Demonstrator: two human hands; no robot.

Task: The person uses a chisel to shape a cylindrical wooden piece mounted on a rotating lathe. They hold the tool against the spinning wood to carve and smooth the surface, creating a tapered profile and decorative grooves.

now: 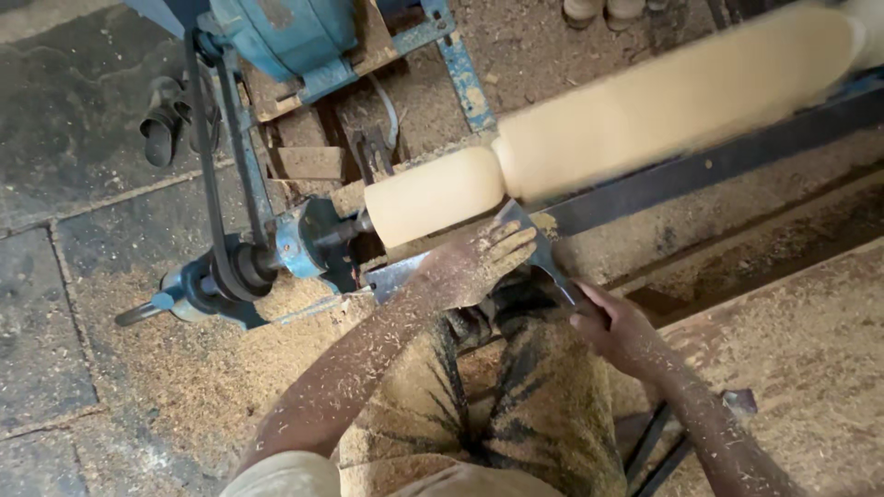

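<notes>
A long pale wooden cylinder (645,101) spins blurred on a lathe, with a narrow groove cut near its left end. A flat metal chisel (539,241) meets the wood just below that groove. My left hand (483,262), dusted with sawdust, presses down on the chisel blade where it crosses the dark metal tool rest (663,184). My right hand (619,327) grips the chisel's handle end, lower and to the right. Both forearms are coated in wood shavings.
The blue lathe headstock (308,244) with a black drive belt (216,175) and pulley sits at left. A blue motor (285,37) is at the top. Sawdust covers the stone floor (55,322). A wooden plank (810,340) lies at right. My patterned cloth (525,414) covers my lap.
</notes>
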